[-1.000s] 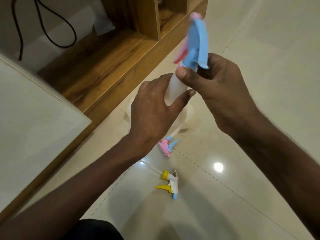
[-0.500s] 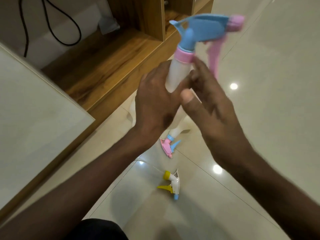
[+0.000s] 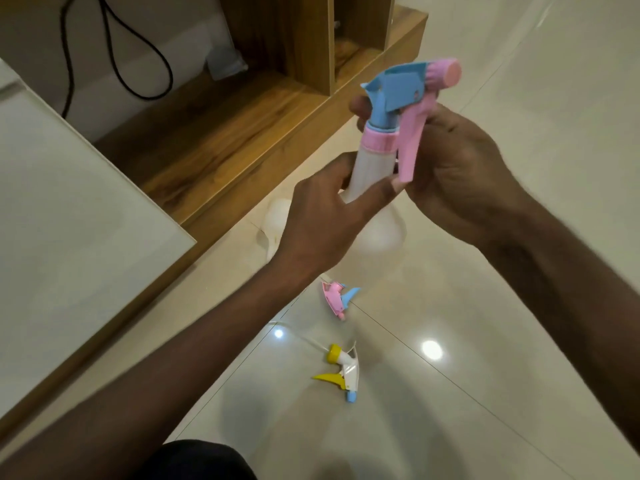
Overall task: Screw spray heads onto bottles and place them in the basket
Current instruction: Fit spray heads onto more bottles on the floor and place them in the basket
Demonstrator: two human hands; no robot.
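Note:
My left hand point(image 3: 322, 223) grips the neck of a translucent white bottle point(image 3: 372, 174) held up over the floor. A blue and pink spray head point(image 3: 405, 95) sits on the bottle's neck with its pink collar down and its pink trigger hanging to the right. My right hand point(image 3: 453, 168) curls around the spray head from behind, a fingertip showing left of the blue stem. Two loose spray heads lie on the tiled floor below: a pink and blue one point(image 3: 337, 297) and a white one with yellow trigger point(image 3: 343, 370). No basket is in view.
Another white bottle point(image 3: 273, 223) lies on the floor behind my left hand, partly hidden. A low wooden shelf unit point(image 3: 221, 133) runs along the back left, with a black cable point(image 3: 138, 64) above it. A pale slab point(image 3: 69, 220) fills the left side.
The spray head has turned on the bottle, its nozzle swinging from pointing away to pointing right. My right hand let go, shifted, and now wraps the head from behind.

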